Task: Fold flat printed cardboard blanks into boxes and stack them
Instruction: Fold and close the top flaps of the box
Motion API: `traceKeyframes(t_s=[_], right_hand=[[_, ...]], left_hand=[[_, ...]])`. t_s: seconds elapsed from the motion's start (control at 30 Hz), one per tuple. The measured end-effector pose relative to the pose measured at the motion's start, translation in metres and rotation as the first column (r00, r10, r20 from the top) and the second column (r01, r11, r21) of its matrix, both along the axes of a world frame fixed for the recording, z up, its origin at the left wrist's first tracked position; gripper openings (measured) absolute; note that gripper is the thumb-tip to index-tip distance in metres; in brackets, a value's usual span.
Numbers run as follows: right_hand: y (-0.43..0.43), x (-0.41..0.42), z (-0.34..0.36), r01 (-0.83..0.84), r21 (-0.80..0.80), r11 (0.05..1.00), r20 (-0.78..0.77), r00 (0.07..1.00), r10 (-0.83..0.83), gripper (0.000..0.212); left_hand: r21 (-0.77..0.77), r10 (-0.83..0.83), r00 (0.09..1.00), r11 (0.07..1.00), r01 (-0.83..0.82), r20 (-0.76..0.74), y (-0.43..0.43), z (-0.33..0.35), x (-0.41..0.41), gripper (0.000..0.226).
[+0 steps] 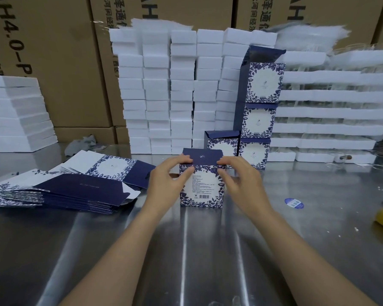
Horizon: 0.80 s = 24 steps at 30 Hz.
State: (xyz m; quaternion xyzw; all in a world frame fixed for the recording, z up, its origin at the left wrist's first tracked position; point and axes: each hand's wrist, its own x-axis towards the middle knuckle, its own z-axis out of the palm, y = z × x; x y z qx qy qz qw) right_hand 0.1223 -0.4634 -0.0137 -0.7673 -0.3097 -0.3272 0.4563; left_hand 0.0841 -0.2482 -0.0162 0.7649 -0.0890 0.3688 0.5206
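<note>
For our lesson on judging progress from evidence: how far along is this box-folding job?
Done: four folded boxes stand at the back, three stacked, one beside them. In hand: the left hand and right hand grip a fifth box at its top edge, lid flap raised, not yet tucked. Left: a pile of flat blanks lies on the table.

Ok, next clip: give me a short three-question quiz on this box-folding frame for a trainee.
1. True or false: the pile of flat blanks lies left of the box being folded.
2. The left hand and right hand grip: A) the box's top, B) scissors, C) a tape roll?
3. How many finished boxes make up the tall column behind?
Key: 1 true; 2 A; 3 three.
</note>
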Motion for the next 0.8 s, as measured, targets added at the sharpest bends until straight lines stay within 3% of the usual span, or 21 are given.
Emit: traceKeyframes(t_s=[0.27, 0.4, 0.6, 0.63, 0.7, 0.8], right_hand=[[0.006, 0.003, 0.001, 0.033, 0.102, 0.994, -0.04, 0.999, -0.029, 0.015], [0.007, 0.006, 0.002, -0.041, 0.229, 0.972, -0.257, 0.961, 0.101, 0.01], [0.013, -0.001, 0.005, -0.018, 0.332, 0.943, -0.242, 0.965, 0.103, 0.005], [0.012, -0.001, 0.006, -0.013, 0.344, 0.939, -0.212, 0.973, 0.091, 0.005], [0.01, -0.002, 0.009, -0.02, 0.374, 0.927, -0.169, 0.982, 0.089, 0.015], [0.003, 0.0, 0.008, -0.041, 0.315, 0.948, -0.163, 0.982, 0.097, 0.058]], left_hand=[[-0.081, -0.069, 0.997, 0.995, 0.066, -0.029, 0.006, 0.003, 0.006, 0.015], [-0.296, -0.196, 0.975, 0.942, 0.157, -0.106, 0.003, -0.001, 0.006, 0.017], [-0.273, -0.073, 0.996, 0.96, 0.054, -0.059, -0.003, 0.001, 0.004, 0.008], [-0.26, -0.053, 0.998, 0.965, 0.043, -0.031, -0.001, 0.002, 0.003, 0.012], [-0.215, -0.058, 0.998, 0.975, 0.056, -0.001, -0.002, 0.004, 0.001, 0.039], [0.005, -0.076, 0.997, 0.997, 0.076, -0.026, -0.004, 0.001, -0.002, 0.085]])
